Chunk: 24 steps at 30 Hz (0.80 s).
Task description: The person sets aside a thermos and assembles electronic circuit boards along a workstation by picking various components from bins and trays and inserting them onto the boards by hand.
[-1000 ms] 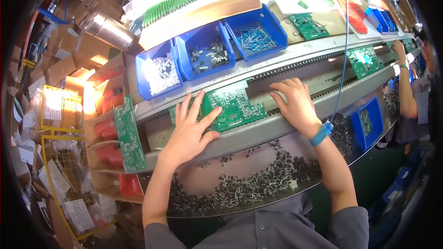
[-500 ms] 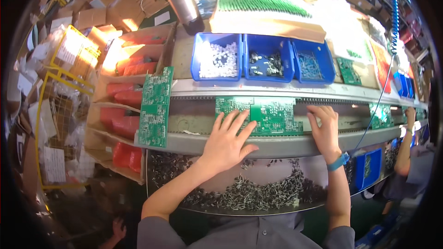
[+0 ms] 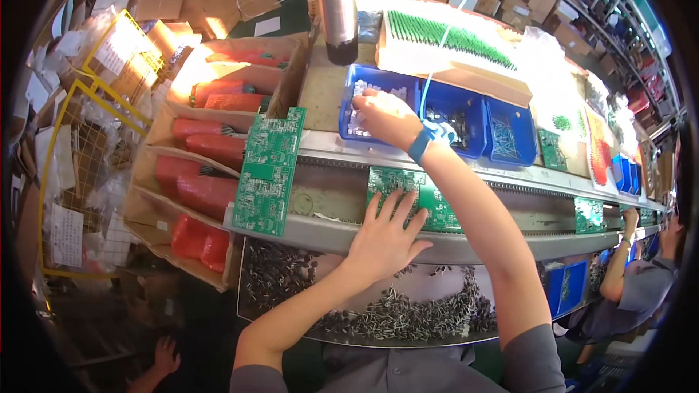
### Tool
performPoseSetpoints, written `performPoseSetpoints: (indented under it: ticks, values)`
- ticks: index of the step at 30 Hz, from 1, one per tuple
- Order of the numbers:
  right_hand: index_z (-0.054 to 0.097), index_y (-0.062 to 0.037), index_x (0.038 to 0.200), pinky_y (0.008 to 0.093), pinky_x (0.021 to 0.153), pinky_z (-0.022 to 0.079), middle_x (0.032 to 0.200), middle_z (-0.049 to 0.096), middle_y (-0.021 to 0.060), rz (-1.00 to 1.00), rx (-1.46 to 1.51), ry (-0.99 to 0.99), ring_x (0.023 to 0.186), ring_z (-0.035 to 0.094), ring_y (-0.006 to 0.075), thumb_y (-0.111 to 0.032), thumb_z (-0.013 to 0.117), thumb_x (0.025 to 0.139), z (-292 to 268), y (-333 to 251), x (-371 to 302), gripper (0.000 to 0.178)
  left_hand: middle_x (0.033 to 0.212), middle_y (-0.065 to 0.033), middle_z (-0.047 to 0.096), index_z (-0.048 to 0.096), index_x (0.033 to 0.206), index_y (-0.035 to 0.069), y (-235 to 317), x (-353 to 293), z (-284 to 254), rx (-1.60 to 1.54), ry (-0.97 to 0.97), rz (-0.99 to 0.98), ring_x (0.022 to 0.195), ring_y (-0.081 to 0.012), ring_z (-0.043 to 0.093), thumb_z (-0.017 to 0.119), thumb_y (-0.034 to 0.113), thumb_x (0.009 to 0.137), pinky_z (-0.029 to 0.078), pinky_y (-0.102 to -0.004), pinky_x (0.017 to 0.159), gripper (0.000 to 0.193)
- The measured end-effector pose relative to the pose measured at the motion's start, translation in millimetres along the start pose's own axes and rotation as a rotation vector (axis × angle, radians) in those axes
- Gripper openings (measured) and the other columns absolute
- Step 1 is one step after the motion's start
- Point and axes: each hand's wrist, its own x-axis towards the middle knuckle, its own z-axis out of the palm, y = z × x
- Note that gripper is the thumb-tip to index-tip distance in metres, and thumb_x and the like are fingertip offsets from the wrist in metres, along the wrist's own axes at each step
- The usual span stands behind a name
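Note:
My left hand lies with spread fingers on a green circuit board, which sits between the rails of the line. My right hand reaches across it into the left blue bin, among small white parts. Its fingers are curled together; the tips, and anything between them, are hidden. Around my right wrist is a blue strap, with a light blue cord rising from it. My right forearm covers part of the board's right side.
Beside that bin stand blue bins of dark parts and thin leads. Another board leans across the rails at left, by a carton of red-wrapped bundles. A steel flask stands behind. Loose components fill the near tray.
My right hand has left the rails beside the board and moved up and left into the bin of white parts. My left hand stays on the board. The whole view has shifted slightly.

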Motion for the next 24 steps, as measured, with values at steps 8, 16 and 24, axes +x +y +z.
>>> performPoseSetpoints:
  ticks: [8, 16, 24]
  values:
    - [0.058, -0.0002, 0.081, 0.0469, 0.071, 0.049, 0.079, 0.062, 0.0224, 0.038, -0.047, -0.091, 0.078, 0.062, 0.0397, -0.002, 0.058, 0.071, 14, 14, 21, 0.010, 0.133, -0.0183, 0.045, 0.056, 0.121, 0.010, -15, -14, 2, 0.022, 0.022, -0.042, 0.125, -0.0359, 0.040, 0.058, 0.048, 0.083, 0.029, -0.0553, 0.103, 0.054]
    - [0.058, -0.0011, 0.081, 0.0425, 0.066, 0.048, 0.074, 0.059, 0.0177, -0.090, -0.086, -0.017, 0.074, 0.059, 0.0353, 0.001, 0.061, 0.070, -4, 47, 1, 0.011, 0.125, -0.0208, 0.050, 0.065, 0.105, 0.003, -3, 0, 29, -0.125, 0.176, -0.004, 0.124, -0.0369, 0.039, 0.064, 0.051, 0.076, 0.021, -0.0554, 0.107, 0.056]
    - [0.056, -0.0032, 0.075, 0.0437, 0.068, 0.050, 0.076, 0.061, 0.0144, -0.056, -0.352, -0.160, 0.074, 0.061, 0.0333, -0.003, 0.063, 0.069, -2, 35, 9, 0.010, 0.131, -0.0211, 0.047, 0.063, 0.105, 0.002, -3, -10, 35, -0.142, 0.163, -0.066, 0.127, -0.0373, 0.037, 0.066, 0.046, 0.075, 0.019, -0.0550, 0.109, 0.053]
